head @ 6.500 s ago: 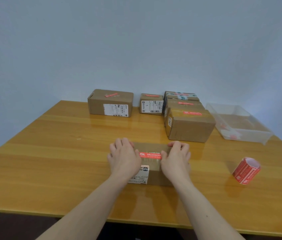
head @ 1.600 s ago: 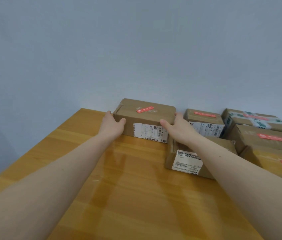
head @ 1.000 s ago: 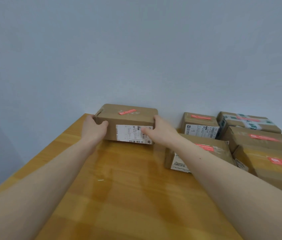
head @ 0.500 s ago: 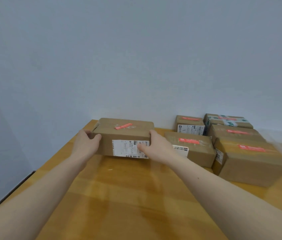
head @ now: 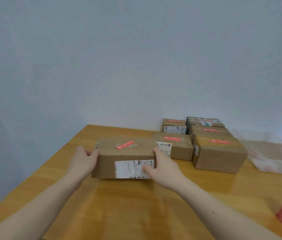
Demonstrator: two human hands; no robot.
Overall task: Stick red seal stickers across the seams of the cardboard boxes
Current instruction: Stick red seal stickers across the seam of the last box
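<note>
While it rests on the wooden table, the cardboard box with 1 red seal sticker is gripped at both ends, fingers curled, by the left hand and right hand.

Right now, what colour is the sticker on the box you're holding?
Red sticker, seen from the head view.
</note>
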